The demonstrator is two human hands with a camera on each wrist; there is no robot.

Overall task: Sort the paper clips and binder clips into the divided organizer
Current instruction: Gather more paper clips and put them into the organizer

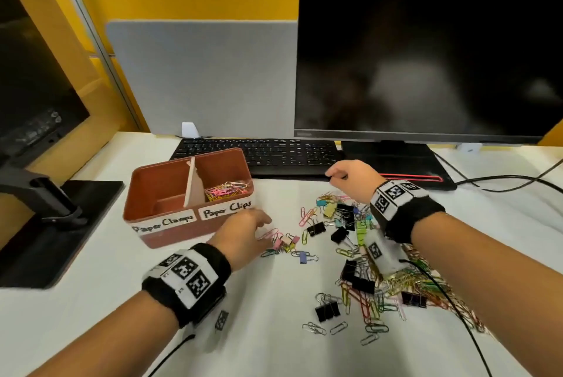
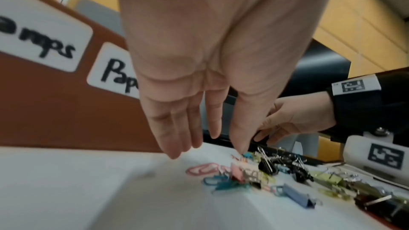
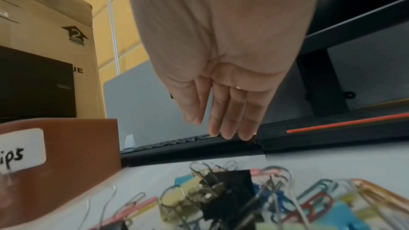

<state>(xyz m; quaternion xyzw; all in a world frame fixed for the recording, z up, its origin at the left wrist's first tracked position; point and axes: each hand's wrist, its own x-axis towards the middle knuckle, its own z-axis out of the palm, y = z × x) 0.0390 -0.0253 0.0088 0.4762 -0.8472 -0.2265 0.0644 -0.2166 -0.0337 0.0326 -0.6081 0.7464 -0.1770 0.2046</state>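
The brown divided organizer [image 1: 182,236] stands at centre left, labelled "Paper Clamps" on the left and "Paper Clips" on the right. Coloured paper clips [image 1: 227,189] lie in its right compartment; what I see of the left one is bare. A mixed pile of paper clips and binder clips [image 1: 365,254] spreads over the white table. My left hand [image 1: 253,224] [image 2: 208,144] hovers with straight fingers just above a pink paper clip [image 1: 269,233] [image 2: 202,170], holding nothing. My right hand [image 1: 338,175] [image 3: 210,127] hangs relaxed and empty above the pile's far end, by the keyboard.
A black keyboard [image 1: 259,154] and a monitor [image 1: 426,41] on its stand sit behind the pile. A second monitor's base [image 1: 61,224] lies left of the organizer [image 3: 84,146]. A black cable [image 1: 441,300] crosses the pile's right side. A blue binder clip [image 1: 303,257] lies apart.
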